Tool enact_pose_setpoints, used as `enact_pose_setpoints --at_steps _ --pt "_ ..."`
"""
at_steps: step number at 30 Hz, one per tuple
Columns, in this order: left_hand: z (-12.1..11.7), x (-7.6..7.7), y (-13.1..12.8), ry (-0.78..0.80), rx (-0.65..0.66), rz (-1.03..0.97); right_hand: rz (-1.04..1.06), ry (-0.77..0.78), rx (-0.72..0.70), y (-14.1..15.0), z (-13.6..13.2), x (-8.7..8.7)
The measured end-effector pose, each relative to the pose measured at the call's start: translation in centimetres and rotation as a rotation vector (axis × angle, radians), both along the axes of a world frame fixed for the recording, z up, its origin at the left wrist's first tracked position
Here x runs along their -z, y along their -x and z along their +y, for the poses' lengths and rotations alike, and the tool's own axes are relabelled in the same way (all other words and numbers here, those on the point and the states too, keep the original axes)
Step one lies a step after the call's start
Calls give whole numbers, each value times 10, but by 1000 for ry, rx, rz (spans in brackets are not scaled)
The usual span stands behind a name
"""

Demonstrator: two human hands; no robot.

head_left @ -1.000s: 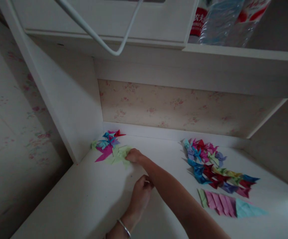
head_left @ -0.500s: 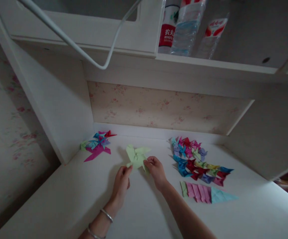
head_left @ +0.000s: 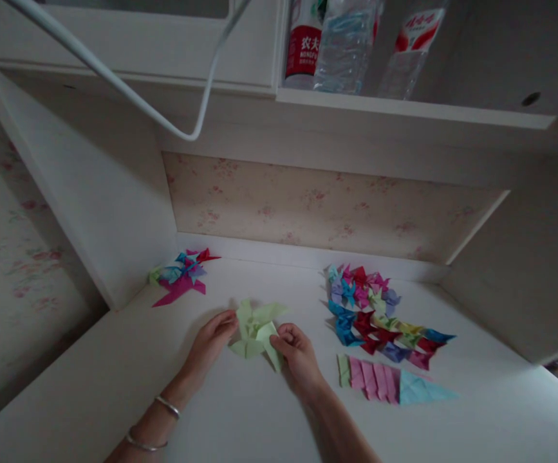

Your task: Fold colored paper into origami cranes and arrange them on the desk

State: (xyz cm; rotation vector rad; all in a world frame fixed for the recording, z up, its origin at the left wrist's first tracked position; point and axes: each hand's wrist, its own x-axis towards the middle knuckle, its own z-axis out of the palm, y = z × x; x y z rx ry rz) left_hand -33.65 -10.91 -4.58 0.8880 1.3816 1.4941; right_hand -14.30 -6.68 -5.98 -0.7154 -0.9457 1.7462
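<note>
A light green origami paper [head_left: 250, 329], folded with flaps in a pinwheel-like shape, lies in the middle of the white desktop in front of me. My right hand [head_left: 297, 354] pinches its lower right flap between thumb and fingers, and that flap is partly raised. At the paper's left edge is my left hand [head_left: 213, 334], thumb and fingertips close together on the edge of a flap. Two silver bangles [head_left: 167, 406] circle my left wrist.
Colourful folded paper pieces [head_left: 182, 275] are heaped at the back left. On the right lie more folded pieces [head_left: 360, 286], a row of them [head_left: 385, 334], and a strip of pink and blue ones [head_left: 372, 379]. Bottles [head_left: 346, 48] stand on the shelf above; a white cable [head_left: 129, 96] hangs down.
The green paper has turned and sits slightly nearer me. My left hand has shifted from its lower left corner to its left edge. My right hand has moved slightly down with a flap.
</note>
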Motion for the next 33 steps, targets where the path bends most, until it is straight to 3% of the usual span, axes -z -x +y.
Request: enact_pose_setpoints --at_steps 7,12,18,25,33 --pt "3 -2 6 37 26 -138 -4 -35 -111 -7 0 -1" --pt "2 -1 10 -4 -24 -72 -22 -101 -82 -5 -1 0" --pt "1 -2 9 -24 -1 -112 -196 -153 -70 -4 -1 9" --pt "0 -2 8 -31 -54 -135 -294 -105 -215 -2 -3 13" --pt "2 -2 7 -20 -62 -172 -374 -143 -99 2 0 16"
